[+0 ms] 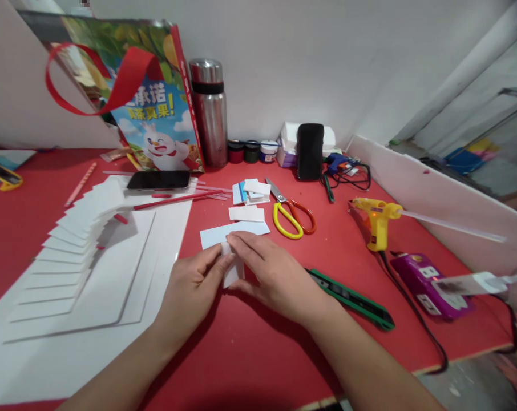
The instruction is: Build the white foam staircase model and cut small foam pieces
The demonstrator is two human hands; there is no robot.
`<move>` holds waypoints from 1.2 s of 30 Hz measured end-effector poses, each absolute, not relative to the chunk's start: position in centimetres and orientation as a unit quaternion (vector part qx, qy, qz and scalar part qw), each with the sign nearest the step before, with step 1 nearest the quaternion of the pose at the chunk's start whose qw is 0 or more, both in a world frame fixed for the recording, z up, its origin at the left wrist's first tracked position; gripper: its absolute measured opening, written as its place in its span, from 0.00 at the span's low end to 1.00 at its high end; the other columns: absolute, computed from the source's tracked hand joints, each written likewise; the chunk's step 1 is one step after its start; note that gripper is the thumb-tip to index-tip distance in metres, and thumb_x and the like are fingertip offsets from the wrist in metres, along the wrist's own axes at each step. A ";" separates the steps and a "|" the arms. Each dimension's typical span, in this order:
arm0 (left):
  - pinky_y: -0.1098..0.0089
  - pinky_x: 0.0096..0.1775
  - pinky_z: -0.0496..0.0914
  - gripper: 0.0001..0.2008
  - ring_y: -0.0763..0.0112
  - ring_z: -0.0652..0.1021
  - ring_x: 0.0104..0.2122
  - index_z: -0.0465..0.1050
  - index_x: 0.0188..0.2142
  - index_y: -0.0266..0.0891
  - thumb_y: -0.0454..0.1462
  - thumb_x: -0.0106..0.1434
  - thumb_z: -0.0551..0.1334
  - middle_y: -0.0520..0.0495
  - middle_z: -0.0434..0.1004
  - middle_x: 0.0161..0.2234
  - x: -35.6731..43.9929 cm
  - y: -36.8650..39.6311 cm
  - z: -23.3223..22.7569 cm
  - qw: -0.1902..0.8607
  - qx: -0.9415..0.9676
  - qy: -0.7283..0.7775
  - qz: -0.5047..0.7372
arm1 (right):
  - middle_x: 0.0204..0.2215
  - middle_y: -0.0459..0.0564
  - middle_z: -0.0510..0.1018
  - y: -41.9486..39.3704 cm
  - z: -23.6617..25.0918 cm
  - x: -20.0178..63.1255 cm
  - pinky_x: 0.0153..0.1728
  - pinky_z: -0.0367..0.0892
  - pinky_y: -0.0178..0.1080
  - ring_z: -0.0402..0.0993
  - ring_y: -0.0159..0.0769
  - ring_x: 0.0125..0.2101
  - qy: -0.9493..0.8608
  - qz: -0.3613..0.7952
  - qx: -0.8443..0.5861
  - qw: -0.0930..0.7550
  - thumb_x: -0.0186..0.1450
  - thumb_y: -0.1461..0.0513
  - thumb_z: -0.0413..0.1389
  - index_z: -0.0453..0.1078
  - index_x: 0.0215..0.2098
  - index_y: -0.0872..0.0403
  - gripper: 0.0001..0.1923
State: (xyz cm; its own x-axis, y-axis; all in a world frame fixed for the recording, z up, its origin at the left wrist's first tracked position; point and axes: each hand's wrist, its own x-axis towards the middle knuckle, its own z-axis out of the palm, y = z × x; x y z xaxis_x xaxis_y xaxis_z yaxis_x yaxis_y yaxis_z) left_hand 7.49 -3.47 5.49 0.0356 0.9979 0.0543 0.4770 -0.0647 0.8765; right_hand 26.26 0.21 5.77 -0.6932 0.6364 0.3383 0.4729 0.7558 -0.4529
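Note:
Both of my hands meet over the red table, holding a small white foam-board piece (pixel 233 275) between them. My left hand (pixel 201 277) pinches its left edge between thumb and fingers. From the other side, my right hand (pixel 272 274) grips the same piece, its thumb low and its fingers along the top. Just beyond my fingers lies a pale strip of board (pixel 211 236). Behind that are a small white rectangle (pixel 246 214) and a little pile of white and blue scraps (pixel 254 192). Scissors (pixel 288 214) with yellow and orange handles lie to the right of these.
A fanned white board staircase (pixel 76 245) stands on white sheets at left. On the right are a green utility knife (pixel 352 299), a yellow glue gun (pixel 376 220) and a purple box (pixel 432 285). A phone (pixel 159 180), steel flask (pixel 210 114) and printed bag (pixel 156 103) are at the back.

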 end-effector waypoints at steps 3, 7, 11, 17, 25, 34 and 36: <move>0.73 0.31 0.63 0.15 0.70 0.71 0.27 0.74 0.35 0.40 0.46 0.71 0.57 0.53 0.74 0.27 7.5 -3.5 5.5 0.347 0.631 0.586 0.371 | 0.62 0.66 0.67 0.2 5.7 26.2 0.59 0.68 0.56 0.66 0.54 0.61 -0.905 0.160 -0.301 0.254 0.66 0.62 0.63 0.52 0.69 0.56 0.38; 0.73 0.30 0.63 0.15 0.71 0.70 0.26 0.74 0.34 0.40 0.46 0.71 0.57 0.53 0.75 0.27 7.5 -3.6 5.5 0.340 0.637 0.587 0.366 | 0.61 0.67 0.68 0.2 5.8 26.2 0.58 0.69 0.55 0.67 0.54 0.60 -0.908 0.151 -0.296 0.255 0.67 0.62 0.62 0.52 0.68 0.58 0.36; 0.74 0.31 0.64 0.15 0.70 0.72 0.28 0.75 0.35 0.39 0.46 0.71 0.56 0.53 0.76 0.28 7.4 -3.6 5.5 0.333 0.638 0.588 0.369 | 0.60 0.68 0.69 0.2 5.9 26.1 0.57 0.70 0.53 0.68 0.53 0.59 -0.907 0.150 -0.295 0.261 0.68 0.63 0.61 0.55 0.67 0.60 0.33; 0.75 0.31 0.65 0.14 0.72 0.71 0.27 0.76 0.35 0.38 0.45 0.70 0.58 0.54 0.76 0.28 7.5 -3.7 5.5 0.329 0.626 0.593 0.386 | 0.59 0.68 0.69 0.1 5.8 26.0 0.58 0.69 0.52 0.67 0.53 0.59 -0.907 0.132 -0.293 0.271 0.69 0.63 0.59 0.55 0.66 0.62 0.31; 0.74 0.36 0.69 0.13 0.69 0.77 0.33 0.81 0.45 0.41 0.44 0.68 0.62 0.54 0.81 0.33 7.6 -3.5 5.6 0.360 0.587 0.584 0.430 | 0.64 0.66 0.64 0.1 6.6 26.3 0.62 0.64 0.53 0.62 0.51 0.63 -0.899 0.152 -0.301 0.278 0.69 0.60 0.60 0.52 0.69 0.59 0.36; 0.71 0.46 0.69 0.12 0.66 0.79 0.43 0.81 0.50 0.48 0.41 0.70 0.62 0.52 0.82 0.42 7.6 -3.3 5.7 0.364 0.594 0.547 0.465 | 0.36 0.47 0.78 1.1 6.8 26.6 0.30 0.68 0.35 0.71 0.30 0.27 -0.722 0.389 -0.409 0.400 0.64 0.62 0.64 0.76 0.41 0.52 0.06; 0.71 0.47 0.68 0.11 0.67 0.78 0.44 0.82 0.49 0.48 0.40 0.70 0.62 0.51 0.81 0.42 7.6 -3.2 5.8 0.352 0.611 0.527 0.474 | 0.33 0.46 0.78 1.2 6.7 26.4 0.31 0.67 0.35 0.72 0.32 0.30 -0.716 0.402 -0.392 0.414 0.64 0.65 0.62 0.77 0.37 0.52 0.03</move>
